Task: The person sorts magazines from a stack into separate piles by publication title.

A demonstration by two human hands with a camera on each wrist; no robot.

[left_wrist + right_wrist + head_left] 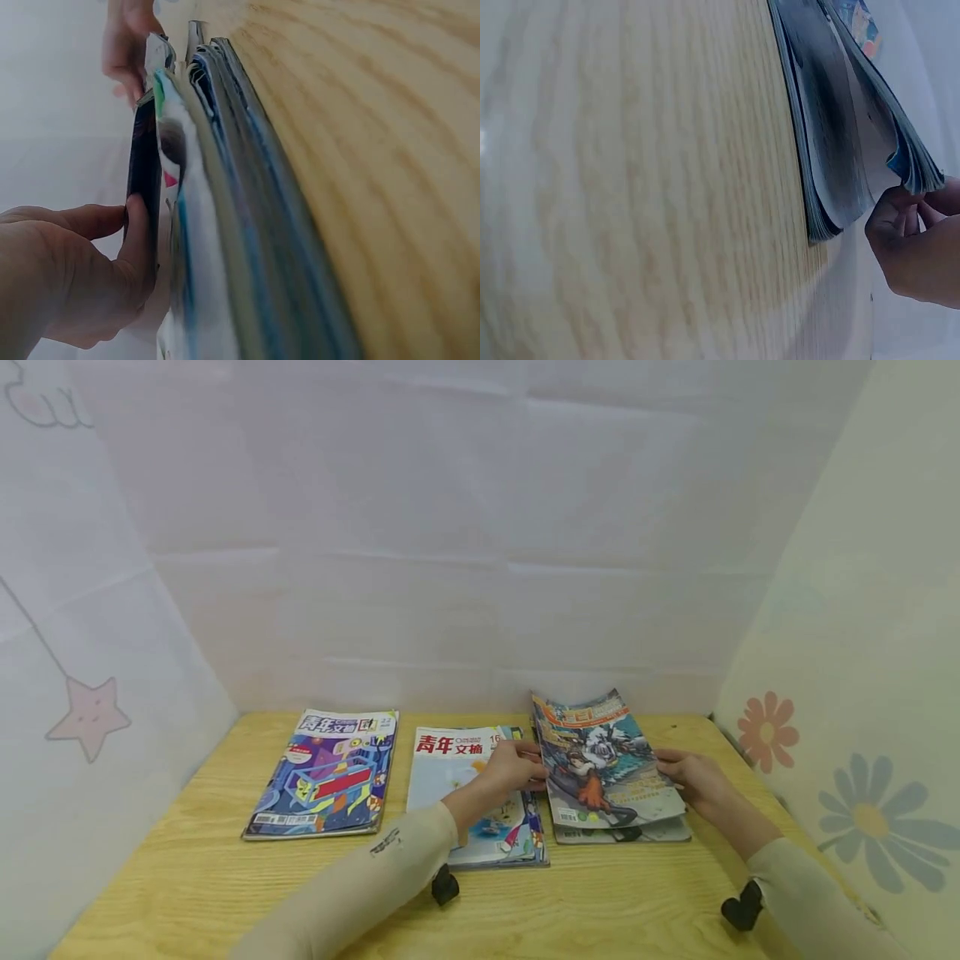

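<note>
Head view: both hands' grip on comic magazine, underside hidden.

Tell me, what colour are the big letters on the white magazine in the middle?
Red, on the middle magazine; the head view shows it best.

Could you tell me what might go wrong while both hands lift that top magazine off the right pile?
The top magazine is held only at its side edges by the left hand and right hand, so it may sag or slip. In the right wrist view its pages already fan apart, so some could crease. The left forearm lies over the middle pile and could drag its top copy askew.
</note>
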